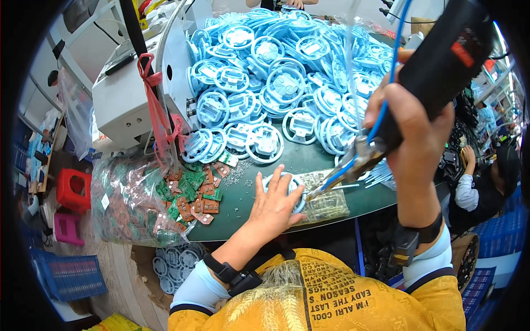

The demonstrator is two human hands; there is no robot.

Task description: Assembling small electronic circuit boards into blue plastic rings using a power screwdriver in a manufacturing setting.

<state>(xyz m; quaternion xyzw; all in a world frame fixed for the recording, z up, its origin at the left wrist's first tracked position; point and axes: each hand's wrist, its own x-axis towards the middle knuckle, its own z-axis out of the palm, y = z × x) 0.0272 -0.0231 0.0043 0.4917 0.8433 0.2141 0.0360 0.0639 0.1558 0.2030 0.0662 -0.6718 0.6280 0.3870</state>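
Observation:
My right hand [414, 124] is wrapped round a black powered screwdriver [444, 63] with a blue hose. It slants down to the left, its tip close to a light-blue wheel-shaped plastic part [299, 206]. Over that part lies my left hand [271, 203], fingers spread, pressing it to the green table [232, 218]. My hand hides most of the part, and whether the tip touches it I cannot tell. Under the screwdriver's front end is a yellowish, clear-wrapped pad [327, 207]. Small loose screws [237, 175] are scattered left of my left hand.
A big heap of light-blue wheel-shaped parts [284, 83] covers the far table. Green and brown circuit boards [196, 193] spill from a clear bag [121, 204] at the left. A grey machine [135, 105] stands behind them. Another person [491, 182] sits at the right.

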